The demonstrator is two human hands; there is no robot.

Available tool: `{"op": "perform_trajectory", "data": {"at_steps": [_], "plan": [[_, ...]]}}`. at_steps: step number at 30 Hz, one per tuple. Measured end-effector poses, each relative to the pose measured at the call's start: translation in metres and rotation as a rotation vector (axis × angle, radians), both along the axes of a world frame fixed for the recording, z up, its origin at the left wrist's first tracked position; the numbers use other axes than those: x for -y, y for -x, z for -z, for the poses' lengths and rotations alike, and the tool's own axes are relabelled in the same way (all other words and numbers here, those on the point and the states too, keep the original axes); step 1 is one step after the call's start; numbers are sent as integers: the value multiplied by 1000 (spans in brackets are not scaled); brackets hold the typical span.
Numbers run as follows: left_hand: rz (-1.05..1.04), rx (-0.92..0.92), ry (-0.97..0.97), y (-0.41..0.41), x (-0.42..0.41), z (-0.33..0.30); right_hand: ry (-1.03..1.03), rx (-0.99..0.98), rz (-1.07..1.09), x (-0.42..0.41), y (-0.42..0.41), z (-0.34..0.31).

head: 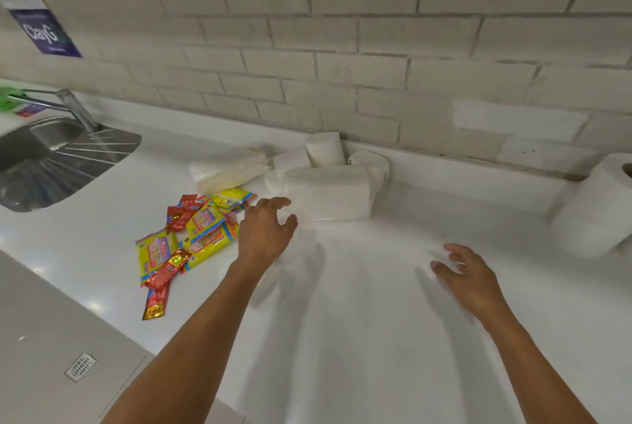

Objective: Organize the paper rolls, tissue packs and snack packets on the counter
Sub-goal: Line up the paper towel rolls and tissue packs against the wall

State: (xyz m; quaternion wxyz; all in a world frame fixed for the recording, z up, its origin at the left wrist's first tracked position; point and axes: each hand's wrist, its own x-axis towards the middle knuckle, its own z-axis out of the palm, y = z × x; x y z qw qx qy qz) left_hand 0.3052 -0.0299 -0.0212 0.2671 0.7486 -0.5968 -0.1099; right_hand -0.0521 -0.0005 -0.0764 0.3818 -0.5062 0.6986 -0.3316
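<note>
At the far left a steel sink (51, 153) is set into the white counter (376, 321), with a tap (77, 109) reaching over it. To the right of the sink lies a loose heap of snack packets (191, 235), yellow ones and red ones overlapping, with one red packet (155, 304) at the near end of the heap. Behind the heap, nearer the wall, a clear-wrapped tissue pack (229, 170) lies flat.

The left hand (266, 232) hovers over the counter just right of the snack packets, fingers spread and relaxed, holding nothing. Its fingertips reach toward a large white tissue pack (328, 193) and are close to its near left corner; whether they touch it cannot be told. Several paper rolls (325, 148) stand and lie bunched behind that pack against the tiled wall (376, 47).

The right hand (468, 276) is well apart from the left, out over bare counter, fingers loosely parted and empty, a little blurred. The tissue packs and rolls lie ahead and to its left. At the far right edge another paper roll (602, 205) stands by the wall, beyond the right hand.
</note>
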Motion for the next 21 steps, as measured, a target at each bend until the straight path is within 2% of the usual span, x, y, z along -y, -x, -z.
{"op": "perform_trajectory", "data": {"at_steps": [13,21], "plan": [[-130,88,-160,-22,-44,20,-40,-61,-238,-12,-36,6],[-55,163,-262,-25,-24,22,-34,-65,-247,-14,-49,2]]}}
